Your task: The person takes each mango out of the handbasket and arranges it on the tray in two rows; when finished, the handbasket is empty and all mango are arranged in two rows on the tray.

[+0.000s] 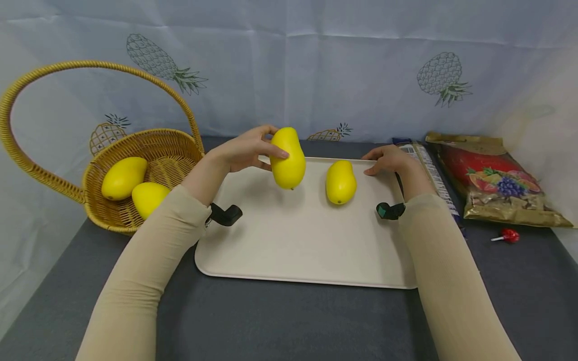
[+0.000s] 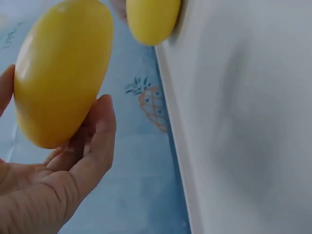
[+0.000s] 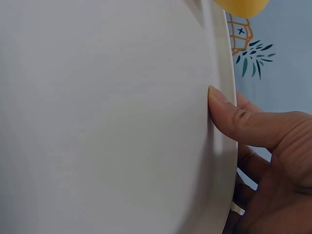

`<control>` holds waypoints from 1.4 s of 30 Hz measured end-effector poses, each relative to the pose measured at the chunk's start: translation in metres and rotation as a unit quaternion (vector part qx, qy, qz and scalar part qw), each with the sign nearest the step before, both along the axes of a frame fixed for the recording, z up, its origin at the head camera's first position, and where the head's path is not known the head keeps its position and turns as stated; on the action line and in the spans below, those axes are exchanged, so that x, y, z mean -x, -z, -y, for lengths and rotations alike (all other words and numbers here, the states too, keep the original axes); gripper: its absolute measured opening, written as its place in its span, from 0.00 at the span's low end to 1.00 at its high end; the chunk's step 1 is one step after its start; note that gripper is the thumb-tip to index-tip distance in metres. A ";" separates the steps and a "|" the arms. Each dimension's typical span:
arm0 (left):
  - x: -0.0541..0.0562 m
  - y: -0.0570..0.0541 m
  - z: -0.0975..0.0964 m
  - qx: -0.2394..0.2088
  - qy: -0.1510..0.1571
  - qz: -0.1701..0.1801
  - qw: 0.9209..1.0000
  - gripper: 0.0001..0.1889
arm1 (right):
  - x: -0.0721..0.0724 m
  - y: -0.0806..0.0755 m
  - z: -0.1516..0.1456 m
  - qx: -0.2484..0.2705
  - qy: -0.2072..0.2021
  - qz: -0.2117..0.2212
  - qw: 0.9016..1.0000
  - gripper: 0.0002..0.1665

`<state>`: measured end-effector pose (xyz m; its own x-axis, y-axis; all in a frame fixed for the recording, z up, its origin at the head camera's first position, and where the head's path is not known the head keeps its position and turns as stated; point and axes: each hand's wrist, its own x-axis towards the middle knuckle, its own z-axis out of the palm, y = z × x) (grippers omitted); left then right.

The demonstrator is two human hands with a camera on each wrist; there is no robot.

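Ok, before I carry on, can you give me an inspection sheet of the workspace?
Surface: dark grey table, with a pale tray in the middle.
Job's things: one mango held above the tray, another mango on it, two more mangoes in the basket at left.
Clutter: red and gold bag, a partly hidden bag beside it, red lollipop, all at right.
Left hand: grips the raised mango.
Right hand: pinches the tray's far rim, near the right corner.
Cables: nothing seen.
Surroundings: creased pale cloth behind, printed with pineapples.
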<state>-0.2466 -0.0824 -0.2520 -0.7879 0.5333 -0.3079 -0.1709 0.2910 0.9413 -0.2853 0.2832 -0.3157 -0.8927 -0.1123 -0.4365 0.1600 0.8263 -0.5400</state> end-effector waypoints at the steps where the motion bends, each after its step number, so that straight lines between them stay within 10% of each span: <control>1: 0.000 0.002 -0.002 0.002 0.001 0.003 1.000 0.37 | 0.000 0.000 0.000 0.000 0.001 0.000 1.000 0.36; 25: 0.005 0.037 -0.053 0.090 -0.071 0.036 0.993 0.39 | 0.000 0.000 -0.001 0.010 0.004 0.001 1.000 0.37; 42: 0.011 0.055 -0.052 0.140 -0.061 0.028 0.988 0.36 | -0.003 0.000 -0.001 0.021 0.005 -0.007 1.000 0.36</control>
<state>-0.2571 -0.0300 -0.3069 -0.8186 0.3236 -0.4746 -0.2700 0.5124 0.8152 -0.2821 0.2839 -0.3161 -0.9000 -0.1215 -0.4186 0.1601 0.8011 -0.5768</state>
